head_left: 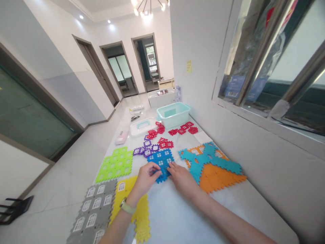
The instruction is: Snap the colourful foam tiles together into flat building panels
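Blue foam panel (162,161) with printed windows, held between both hands

Left hand (144,179): fingers close together, pinching the panel's left edge. Right hand (181,179): fingers narrow on its right edge, near an orange foam panel (215,178).

Open table (170,217) ran from the near edge up between the yellow foam tiles (142,220) and the orange foam tiles (215,178), while the wall (264,189) closed off the right edge.
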`<state>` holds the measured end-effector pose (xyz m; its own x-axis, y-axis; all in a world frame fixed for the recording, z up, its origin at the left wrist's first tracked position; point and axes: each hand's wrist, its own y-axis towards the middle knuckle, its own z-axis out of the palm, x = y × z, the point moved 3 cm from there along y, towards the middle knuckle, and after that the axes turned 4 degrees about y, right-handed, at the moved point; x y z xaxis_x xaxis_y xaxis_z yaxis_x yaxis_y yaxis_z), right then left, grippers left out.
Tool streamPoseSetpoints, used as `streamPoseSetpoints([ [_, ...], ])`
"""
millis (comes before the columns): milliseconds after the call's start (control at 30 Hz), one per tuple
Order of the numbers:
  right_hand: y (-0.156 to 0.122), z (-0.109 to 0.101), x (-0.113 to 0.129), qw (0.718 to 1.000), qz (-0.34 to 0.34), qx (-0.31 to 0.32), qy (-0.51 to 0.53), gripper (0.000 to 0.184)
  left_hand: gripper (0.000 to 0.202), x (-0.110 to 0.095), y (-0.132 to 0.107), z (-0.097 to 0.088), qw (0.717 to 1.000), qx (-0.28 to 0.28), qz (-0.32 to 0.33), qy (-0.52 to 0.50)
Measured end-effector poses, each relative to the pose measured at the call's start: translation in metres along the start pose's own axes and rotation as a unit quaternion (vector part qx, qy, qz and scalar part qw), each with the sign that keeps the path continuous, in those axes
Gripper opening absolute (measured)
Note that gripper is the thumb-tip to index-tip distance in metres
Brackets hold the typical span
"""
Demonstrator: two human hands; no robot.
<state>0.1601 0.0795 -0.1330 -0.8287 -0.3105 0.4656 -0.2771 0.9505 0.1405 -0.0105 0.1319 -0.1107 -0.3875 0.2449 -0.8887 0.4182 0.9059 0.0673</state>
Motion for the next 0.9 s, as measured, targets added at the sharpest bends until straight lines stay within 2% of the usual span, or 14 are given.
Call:
streamPoseSetpoints([
  [67,-0.001,-0.003,-0.001,1.0,-0.005,-0.003,0.006,0.042,0.009,-0.001,-0.006,0.006,0.998,0.001,0.03,0.051],
  [167,-0.005,-0.013,-0.003,0.999,-0.021,-0.029,0.009,0.052,0.003,-0.004,-0.009,0.005,0.992,-0.007,0.058,0.111],
  [333,-0.011,-0.03,-0.001,0.994,-0.056,-0.079,0.042,0.05,0.006,-0.002,-0.01,-0.005,0.991,-0.033,0.042,0.125],
  [533,-0.017,-0.019,0.022,0.987,-0.138,-0.011,0.084,0.048,0.014,0.0,-0.014,0.006,0.989,-0.034,0.066,0.131],
  [700,-0.017,-0.01,0.025,0.988,-0.132,0.0,0.08,0.044,0.017,0.006,-0.015,0.017,0.983,-0.009,0.079,0.165],
  [900,-0.018,-0.011,0.026,0.989,-0.127,0.007,0.075,0.043,0.015,0.0,-0.017,0.014,0.972,0.0,0.102,0.21],
])
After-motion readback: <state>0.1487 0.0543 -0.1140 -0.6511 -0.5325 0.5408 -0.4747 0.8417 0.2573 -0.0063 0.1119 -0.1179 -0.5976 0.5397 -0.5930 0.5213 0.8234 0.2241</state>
